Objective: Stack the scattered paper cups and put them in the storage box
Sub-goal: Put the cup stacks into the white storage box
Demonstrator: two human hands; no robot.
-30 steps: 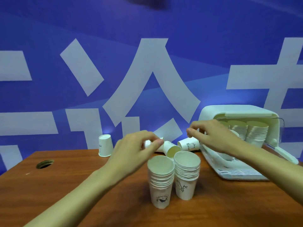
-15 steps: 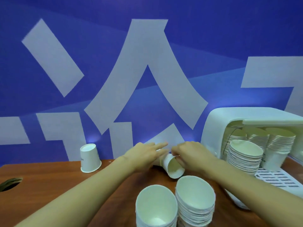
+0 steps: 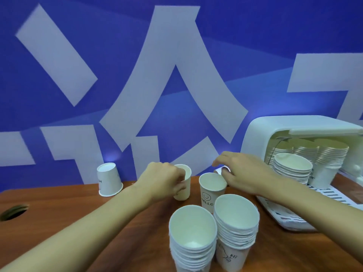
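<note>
Your left hand (image 3: 164, 181) curls round an upright white paper cup (image 3: 185, 183) near the far edge of the brown wooden table (image 3: 59, 213). Your right hand (image 3: 244, 173) pinches a mostly hidden white cup (image 3: 221, 170) near the white plastic storage box (image 3: 261, 132).

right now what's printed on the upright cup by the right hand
Upright cup: black smiley above HELLO, on white; head view.

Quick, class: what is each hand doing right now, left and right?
Left hand: grips an upright cup.
Right hand: pinches a mostly hidden cup.
</note>
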